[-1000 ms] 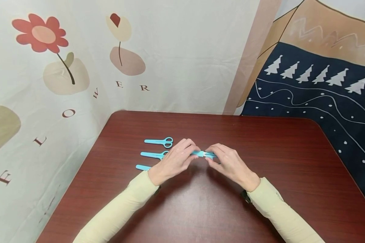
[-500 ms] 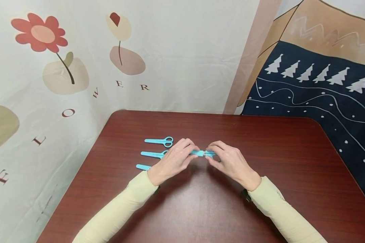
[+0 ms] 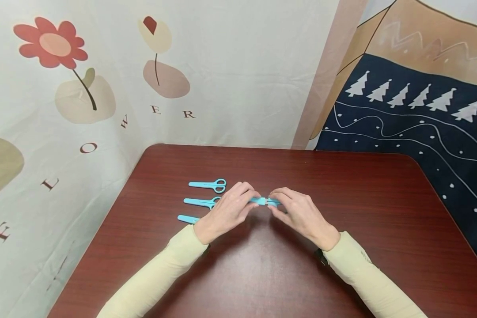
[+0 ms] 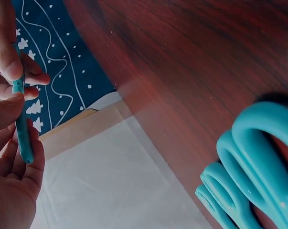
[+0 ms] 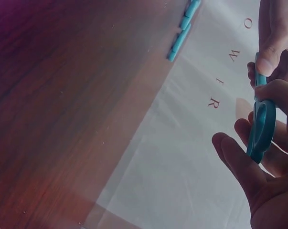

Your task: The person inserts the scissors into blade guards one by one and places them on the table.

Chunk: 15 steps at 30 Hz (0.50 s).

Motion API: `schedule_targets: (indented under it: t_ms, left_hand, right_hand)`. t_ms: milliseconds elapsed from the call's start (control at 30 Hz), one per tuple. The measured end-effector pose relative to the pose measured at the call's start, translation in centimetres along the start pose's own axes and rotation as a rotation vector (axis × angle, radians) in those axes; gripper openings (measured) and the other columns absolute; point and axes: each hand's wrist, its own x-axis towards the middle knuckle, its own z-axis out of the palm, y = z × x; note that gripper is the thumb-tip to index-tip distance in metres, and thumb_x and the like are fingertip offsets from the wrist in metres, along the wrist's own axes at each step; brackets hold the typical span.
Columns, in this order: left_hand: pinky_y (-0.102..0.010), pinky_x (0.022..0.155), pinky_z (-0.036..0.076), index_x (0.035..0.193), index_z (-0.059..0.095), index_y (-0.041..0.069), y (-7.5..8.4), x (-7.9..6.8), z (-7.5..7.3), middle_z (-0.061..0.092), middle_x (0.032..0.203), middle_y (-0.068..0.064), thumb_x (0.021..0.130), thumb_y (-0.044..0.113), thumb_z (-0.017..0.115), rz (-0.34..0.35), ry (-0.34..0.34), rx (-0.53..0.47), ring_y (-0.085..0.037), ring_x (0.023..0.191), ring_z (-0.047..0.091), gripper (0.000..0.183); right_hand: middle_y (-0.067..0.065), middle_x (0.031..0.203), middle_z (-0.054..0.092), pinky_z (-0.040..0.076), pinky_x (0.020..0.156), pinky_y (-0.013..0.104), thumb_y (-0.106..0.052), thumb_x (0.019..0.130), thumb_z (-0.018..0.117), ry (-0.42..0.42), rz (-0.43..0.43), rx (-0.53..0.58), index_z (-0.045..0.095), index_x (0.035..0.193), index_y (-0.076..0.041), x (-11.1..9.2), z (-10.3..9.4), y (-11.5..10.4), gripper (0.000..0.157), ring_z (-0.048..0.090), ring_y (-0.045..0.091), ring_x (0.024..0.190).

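Observation:
Over the middle of the table my two hands hold a light blue pair of scissors (image 5: 263,126) between them. My left hand (image 3: 231,206) pinches the blue blade cover (image 4: 23,136) between thumb and fingers. With thumb and fingers my right hand (image 3: 302,214) grips the scissors at the handle end. A narrow pale strip of blade shows between cover and handle in the head view. Left of my left hand lie three more blue scissors: the far one (image 3: 206,185) fully visible, the middle one (image 3: 198,202) and the near one (image 3: 188,219) partly hidden by that hand and wrist.
The dark red wooden table (image 3: 342,185) reaches back to a pale curtain (image 3: 238,79) printed with flowers and letters. A navy cloth (image 3: 405,119) with white trees hangs at the right. In the left wrist view, scissor handles (image 4: 258,157) loom close at the right.
Both hands stay nearly in place with the same hold. The pale strip between the cover and the scissors' handle looks slightly different, with only tiny shifts of my right hand.

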Motion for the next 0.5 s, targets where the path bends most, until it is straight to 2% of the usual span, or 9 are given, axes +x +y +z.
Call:
schedule_targets:
  t_ms: [167,500]
  left_hand:
    - [-0.026,0.078,0.047,0.107,0.070,0.005,0.08,0.08,0.03,0.060,0.100,-0.003,0.088,0.005,0.082,0.017,0.006,0.017,-0.019,0.090,0.055,0.022]
    - [-0.025,0.079,0.047,0.107,0.070,0.006,0.25,0.06,0.02,0.060,0.101,-0.003,0.091,0.008,0.080,0.020,0.003,0.017,-0.019,0.091,0.055,0.019]
  right_hand:
    - [0.006,0.104,0.070,0.060,0.070,0.030,-0.007,0.081,0.087,0.002,0.007,-0.001,0.072,0.104,-0.004,-0.09,0.03,-0.09,0.028,0.068,0.013,0.080]
    - [0.006,0.103,0.070,0.060,0.070,0.028,-0.007,0.082,0.086,-0.014,0.018,0.000,0.072,0.103,-0.005,0.11,-0.03,-0.50,0.025,0.068,0.013,0.079]
